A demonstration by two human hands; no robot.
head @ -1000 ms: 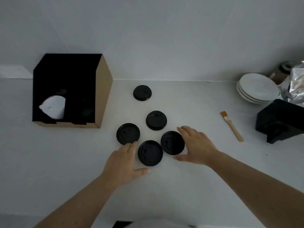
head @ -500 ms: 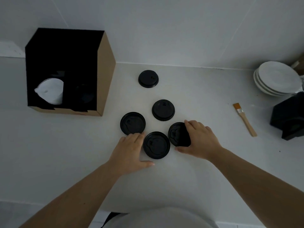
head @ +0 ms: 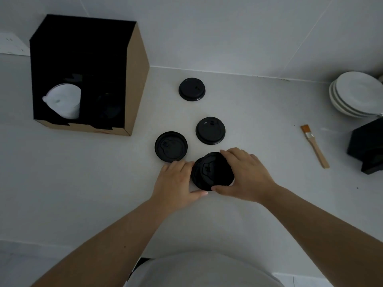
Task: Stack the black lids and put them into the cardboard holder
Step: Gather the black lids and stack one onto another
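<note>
Gripping a round black plastic lid (head: 217, 170) between thumb and curled fingers, the right hand (head: 244, 175) holds it tilted over a second lid (head: 196, 179) lying on the smooth white counter (head: 259, 214). The left hand (head: 176, 183) rests beside that lower lid, fingers loosely spread along its rim, thumb touching its near edge. Three more ribbed, disc-shaped lids lie apart beyond: one near the left hand (head: 171, 146), one in the middle (head: 210, 130), one farthest back (head: 192, 89). The brown cardboard holder (head: 136, 79), black inside, stands at rear left with a white paper cone (head: 63, 100) in one compartment. A wooden-handled brush (head: 315, 147) and stacked white plates (head: 356, 94) sit at right.
</note>
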